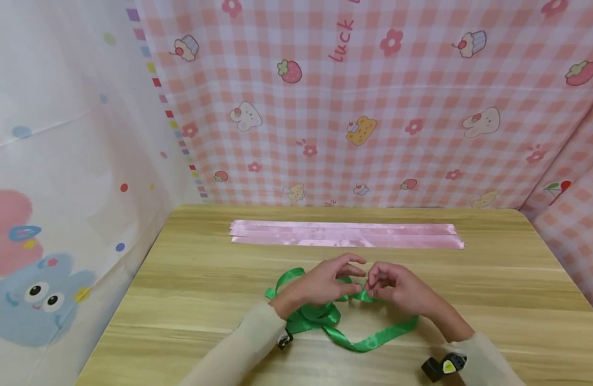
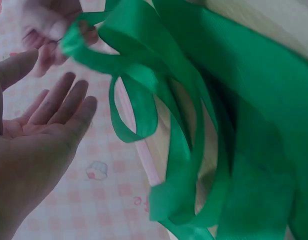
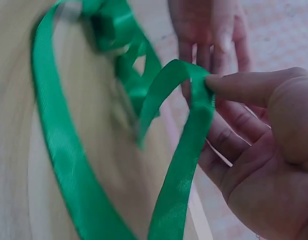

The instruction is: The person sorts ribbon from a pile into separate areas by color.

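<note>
Green ribbon [image 1: 385,336] is pinched by the right hand [image 1: 406,289], while the left hand [image 1: 325,281] is held just beside it with thumb and fingers apart, the rest being looped on the table [image 1: 180,311], with pink strips [image 1: 346,236] laid flat beyond.

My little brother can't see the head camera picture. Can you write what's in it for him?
A person's right hand pinches a long, loopy green ribbon over a wooden table, with the left hand close by. Pink strips lie flat farther back. Behind the table hangs a pink checked cloth with strawberries, flowers and cupcakes.
</note>
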